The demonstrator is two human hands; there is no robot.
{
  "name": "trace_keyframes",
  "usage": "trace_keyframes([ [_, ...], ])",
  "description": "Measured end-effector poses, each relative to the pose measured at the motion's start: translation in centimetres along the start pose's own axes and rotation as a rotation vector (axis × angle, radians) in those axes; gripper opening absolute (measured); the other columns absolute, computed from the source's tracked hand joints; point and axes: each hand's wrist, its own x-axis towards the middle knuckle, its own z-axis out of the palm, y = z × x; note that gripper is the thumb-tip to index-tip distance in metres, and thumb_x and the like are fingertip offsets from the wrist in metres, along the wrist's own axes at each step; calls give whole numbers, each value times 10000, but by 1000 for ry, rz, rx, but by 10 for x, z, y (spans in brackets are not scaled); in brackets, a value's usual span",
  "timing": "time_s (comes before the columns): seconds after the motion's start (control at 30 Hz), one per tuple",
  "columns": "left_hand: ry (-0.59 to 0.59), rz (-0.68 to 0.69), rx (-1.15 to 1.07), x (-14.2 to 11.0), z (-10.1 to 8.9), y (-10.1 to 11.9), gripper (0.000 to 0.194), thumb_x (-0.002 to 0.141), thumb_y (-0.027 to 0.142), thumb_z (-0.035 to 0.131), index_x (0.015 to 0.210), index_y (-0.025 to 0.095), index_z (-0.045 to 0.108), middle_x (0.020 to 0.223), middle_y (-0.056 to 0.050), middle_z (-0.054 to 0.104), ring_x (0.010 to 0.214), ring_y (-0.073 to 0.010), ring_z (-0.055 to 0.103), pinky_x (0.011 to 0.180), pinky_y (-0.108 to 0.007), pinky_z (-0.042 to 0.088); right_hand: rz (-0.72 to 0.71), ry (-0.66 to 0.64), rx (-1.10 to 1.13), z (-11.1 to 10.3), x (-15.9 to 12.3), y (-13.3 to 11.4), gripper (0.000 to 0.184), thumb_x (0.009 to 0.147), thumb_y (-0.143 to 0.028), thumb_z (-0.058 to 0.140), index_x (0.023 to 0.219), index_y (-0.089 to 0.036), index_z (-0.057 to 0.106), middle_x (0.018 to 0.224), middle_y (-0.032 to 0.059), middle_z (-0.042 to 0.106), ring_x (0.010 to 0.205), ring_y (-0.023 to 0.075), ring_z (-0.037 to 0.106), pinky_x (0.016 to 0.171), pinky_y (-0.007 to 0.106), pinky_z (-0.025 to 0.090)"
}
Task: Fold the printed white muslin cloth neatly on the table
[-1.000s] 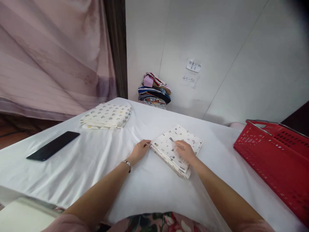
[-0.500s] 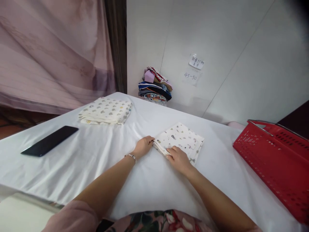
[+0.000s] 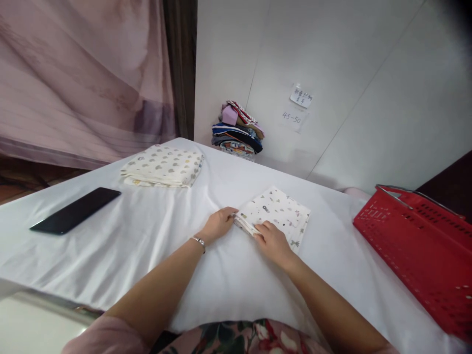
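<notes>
A folded white cloth [image 3: 277,206] with small printed figures lies on the white-covered table [image 3: 228,290]. My left hand [image 3: 220,223] pinches its left corner between closed fingers. Along the near edge of the same cloth, my right hand [image 3: 272,241] grips the folded layers, thumb below and fingers on top. The fingertips of both hands are partly hidden. A second folded cloth [image 3: 164,166], cream with grey printed shapes, rests farther back on the left, apart from my hands.
A black flat slab like a tablet [image 3: 75,211] lies at the left. On the right stands a red perforated basket [image 3: 413,246] with metal handles. Behind the table, a pile of folded clothes [image 3: 238,130] is against the wall. Handwritten notes [image 3: 300,96] hang there.
The view has shifted very slightly. Both hands keep their places on the folded cloth, and its shape looks nearly the same.
</notes>
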Motion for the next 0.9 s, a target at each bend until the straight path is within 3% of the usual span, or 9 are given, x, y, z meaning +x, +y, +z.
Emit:
trace_keyframes([
  [0.17, -66, -37, -134, -1, -2, -5, 379, 769, 310, 470, 1124, 247, 588, 929, 11, 661, 803, -148, 607, 735, -238, 455, -7, -40, -22, -5, 20, -15, 214, 897, -261, 387, 1031, -227, 551, 970, 38, 540, 928, 163, 498, 685, 244, 358],
  [0.43, -27, -10, -102, 1, 2, -6, 341, 765, 302, 503, 1078, 225, 613, 953, -14, 669, 845, -164, 601, 754, -248, 446, -1, -48, -148, 8, 49, -26, 192, 897, -246, 383, 951, -209, 563, 964, 52, 544, 913, 174, 503, 626, 247, 362],
  [0.67, -5, -2, -61, 2, 4, -5, 312, 774, 311, 508, 1046, 212, 626, 952, -21, 669, 843, -169, 608, 753, -257, 448, -66, 25, -130, 17, 51, -26, 206, 907, -201, 344, 918, -208, 550, 911, 32, 535, 822, 153, 507, 595, 241, 332],
  [0.9, 12, -11, -28, 2, 5, -4, 294, 780, 300, 505, 1031, 207, 626, 954, -28, 671, 869, -172, 606, 761, -258, 441, -40, 72, -60, 22, 49, -25, 205, 908, -206, 347, 958, -217, 545, 922, 24, 536, 802, 139, 501, 598, 235, 323],
])
